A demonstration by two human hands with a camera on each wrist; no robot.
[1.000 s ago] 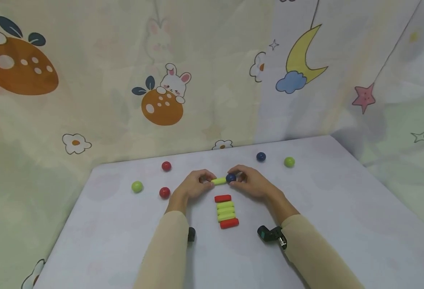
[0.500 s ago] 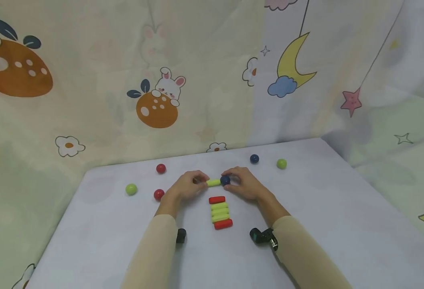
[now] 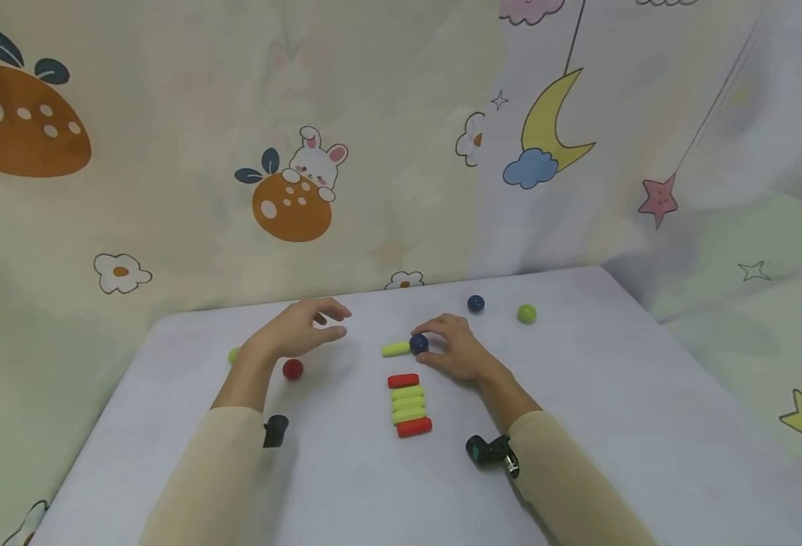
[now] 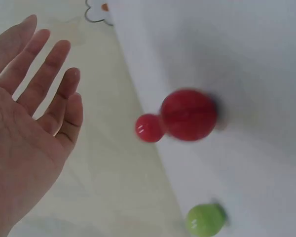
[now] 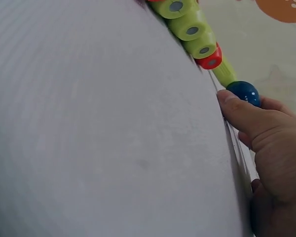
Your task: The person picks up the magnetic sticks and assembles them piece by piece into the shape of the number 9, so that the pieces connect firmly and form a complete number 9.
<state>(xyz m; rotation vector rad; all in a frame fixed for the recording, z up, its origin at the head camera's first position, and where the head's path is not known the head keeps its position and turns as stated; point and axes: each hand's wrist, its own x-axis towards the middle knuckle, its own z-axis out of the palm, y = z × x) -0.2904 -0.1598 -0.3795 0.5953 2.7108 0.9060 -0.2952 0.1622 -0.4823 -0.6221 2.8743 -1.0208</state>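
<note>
In the head view my right hand (image 3: 457,350) pinches a dark blue ball (image 3: 419,343) between thumb and fingers. A yellow-green rod (image 3: 395,349) lies end-on against that ball, pointing left. The right wrist view shows the thumb at the side of the blue ball (image 5: 244,93), with the rod (image 5: 224,71) running off it. My left hand (image 3: 298,327) is raised over the table's left part, fingers spread apart and holding nothing. Nearest to it is a red ball (image 3: 293,369); the left wrist view shows this red ball (image 4: 189,114) apart from the open palm.
A row of red and yellow-green rods (image 3: 409,406) lies in front of the hands, their grey end discs visible in the right wrist view. Another blue ball (image 3: 476,304) and a green ball (image 3: 526,314) stand at the back right. A green ball (image 3: 233,356) is partly behind the left forearm.
My left hand has let go of the yellow-green rod and moved left and up from it. The right hand stays on the blue ball. The head view has shifted slightly.
</note>
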